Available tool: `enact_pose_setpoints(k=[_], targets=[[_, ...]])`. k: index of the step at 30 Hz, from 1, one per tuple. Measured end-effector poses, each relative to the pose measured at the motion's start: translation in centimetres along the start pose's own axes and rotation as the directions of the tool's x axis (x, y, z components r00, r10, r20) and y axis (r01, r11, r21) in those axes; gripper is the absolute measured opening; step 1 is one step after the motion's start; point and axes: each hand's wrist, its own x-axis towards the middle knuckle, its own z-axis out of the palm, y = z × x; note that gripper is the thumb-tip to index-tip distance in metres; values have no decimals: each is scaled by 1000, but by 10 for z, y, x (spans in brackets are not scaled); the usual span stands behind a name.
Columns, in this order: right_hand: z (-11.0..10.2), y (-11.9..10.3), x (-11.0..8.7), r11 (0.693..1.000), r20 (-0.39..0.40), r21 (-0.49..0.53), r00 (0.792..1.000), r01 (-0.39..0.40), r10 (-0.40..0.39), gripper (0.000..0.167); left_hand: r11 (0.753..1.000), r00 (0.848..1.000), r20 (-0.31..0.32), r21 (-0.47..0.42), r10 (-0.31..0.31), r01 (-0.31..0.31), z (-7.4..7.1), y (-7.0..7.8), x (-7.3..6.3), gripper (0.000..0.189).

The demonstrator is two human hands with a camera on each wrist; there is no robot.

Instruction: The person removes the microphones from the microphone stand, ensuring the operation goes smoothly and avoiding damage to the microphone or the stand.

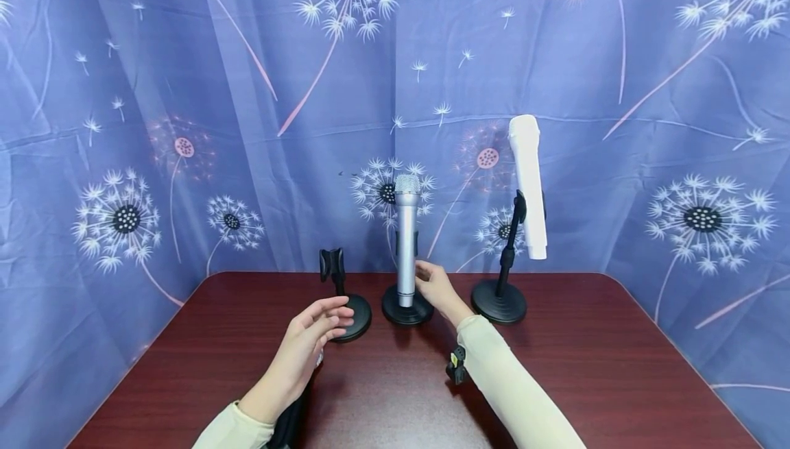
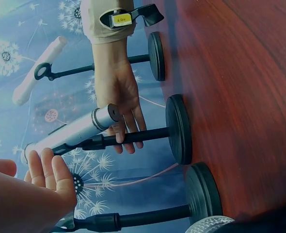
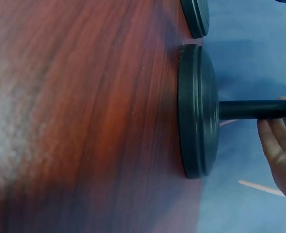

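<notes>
Right grip (image 1: 435, 287) holding middle stand (image 2: 155, 133), silver microphone (image 1: 407, 243) atop

The silver cylindrical microphone with a mesh head (image 1: 407, 243) rested tilted, head up, on the black round-based stand (image 1: 407, 316), which stood on the counter (image 1: 395, 373).

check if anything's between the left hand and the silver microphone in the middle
Nothing visible blocks the left hand from the silver microphone; the left wrist view shows no object between them. The right hand holds the black stand pole, lower down, outside that gap.
</notes>
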Motion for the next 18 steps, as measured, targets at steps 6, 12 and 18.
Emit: enact_pose_setpoints(k=[6, 12, 18], targets=[[0, -5, -2, 1000, -38, -20, 999, 14, -14, 26, 1000, 1000, 2, -1, 4, -4, 0, -2, 1, 35], [1, -3, -1, 1000, -64, 0, 998, 23, -23, 23, 1000, 1000, 8, -2, -10, 10, 0, -1, 1, 38], [2, -4, -1, 1000, -53, 7, 998, 29, -28, 23, 1000, 1000, -3, -4, -19, 19, 0, 0, 0, 36]])
